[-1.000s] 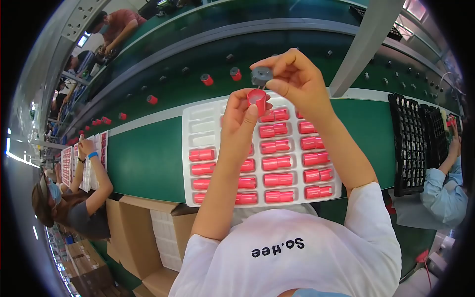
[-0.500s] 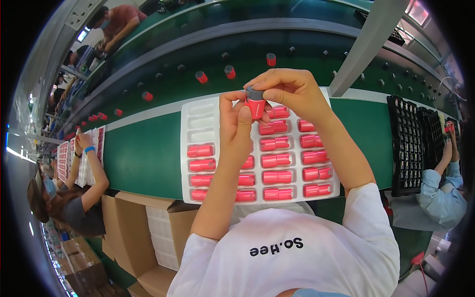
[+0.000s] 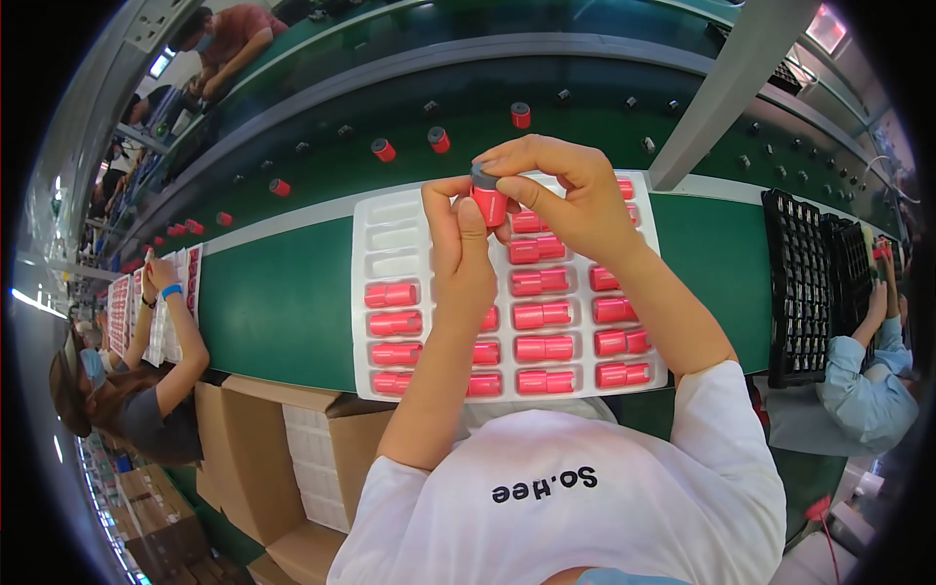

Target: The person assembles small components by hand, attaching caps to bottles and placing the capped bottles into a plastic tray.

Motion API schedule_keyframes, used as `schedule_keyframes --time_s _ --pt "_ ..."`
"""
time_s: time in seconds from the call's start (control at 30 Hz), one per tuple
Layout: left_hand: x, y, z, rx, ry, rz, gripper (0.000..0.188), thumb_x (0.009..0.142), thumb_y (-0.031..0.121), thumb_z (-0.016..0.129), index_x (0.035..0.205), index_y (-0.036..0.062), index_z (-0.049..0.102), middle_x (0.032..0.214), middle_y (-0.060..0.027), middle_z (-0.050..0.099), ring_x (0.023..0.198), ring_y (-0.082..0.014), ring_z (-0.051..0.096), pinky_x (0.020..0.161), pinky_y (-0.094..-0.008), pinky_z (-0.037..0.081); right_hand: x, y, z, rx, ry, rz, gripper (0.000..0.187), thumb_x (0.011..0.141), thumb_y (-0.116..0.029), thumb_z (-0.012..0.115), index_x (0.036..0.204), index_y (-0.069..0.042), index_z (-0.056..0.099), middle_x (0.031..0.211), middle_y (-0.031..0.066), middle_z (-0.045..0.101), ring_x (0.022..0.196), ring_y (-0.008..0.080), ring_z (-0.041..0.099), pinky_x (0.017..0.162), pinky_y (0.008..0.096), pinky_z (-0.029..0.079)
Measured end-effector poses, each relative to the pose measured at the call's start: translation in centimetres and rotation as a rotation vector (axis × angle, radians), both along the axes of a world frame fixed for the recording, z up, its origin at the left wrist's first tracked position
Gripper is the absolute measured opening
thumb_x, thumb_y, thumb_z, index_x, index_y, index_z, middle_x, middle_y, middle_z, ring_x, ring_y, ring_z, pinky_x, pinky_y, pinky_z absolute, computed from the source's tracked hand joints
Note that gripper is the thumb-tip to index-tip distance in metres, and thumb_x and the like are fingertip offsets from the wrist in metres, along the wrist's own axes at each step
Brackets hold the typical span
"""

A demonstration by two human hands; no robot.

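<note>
Above the far edge of a white moulded tray, a small red plastic cylinder with a dark grey cap is held upright, slightly tilted. My left hand is closed round the red body, thumb on its near side. With thumb and fingers my right hand grips the grey cap from the right. Several red stepped tubes lie sideways in the tray's pockets. A few pockets at the far left hold nothing. My forearms and hands hide part of the tray.
Beyond the tray, a dark green conveyor carries spaced-out capped red cylinders and small metallic parts. A grey post rises right of my hands. Black trays stand right; an open carton is below left. Co-workers sit on both sides.
Both hands have shifted slightly left with the capped red cylinder between them, still gripping it. The cylinders on the conveyor have moved a little to the left.
</note>
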State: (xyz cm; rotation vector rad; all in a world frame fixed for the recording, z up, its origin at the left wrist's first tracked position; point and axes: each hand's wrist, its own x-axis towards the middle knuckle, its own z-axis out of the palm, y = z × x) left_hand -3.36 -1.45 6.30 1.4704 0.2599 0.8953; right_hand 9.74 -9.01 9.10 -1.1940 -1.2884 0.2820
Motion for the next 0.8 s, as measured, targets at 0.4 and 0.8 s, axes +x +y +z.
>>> schedule_keyframes --time_s 0.4,0.8 --pt "0.1 0.7 -1.1 -0.082 0.154 0.027 0.021 0.103 0.026 0.039 0.113 0.0080 0.040 0.088 -0.0054 0.054 0.078 -0.0093 0.052 0.066 -0.0226 0.044 0.4 0.8 -1.5 -0.110 -0.168 -0.048 0.018 0.081 -0.009 0.072 0.097 -0.003 0.066 0.099 0.0078 0.067 0.091 0.0191 0.064 0.083 0.0288 0.051" --pt "-3.8 5.2 -2.9 0.787 1.074 -0.060 0.018 0.079 0.005 0.067 0.096 0.0052 0.060 0.104 -0.0123 0.057 0.099 -0.0321 0.053 0.088 -0.0389 0.047 15.7 1.8 -9.9 -0.688 -0.518 -0.467 0.023 0.082 -0.008 0.066 0.101 -0.009 0.053 0.104 0.0154 0.062 0.094 0.0347 0.063 0.076 0.0417 0.051"
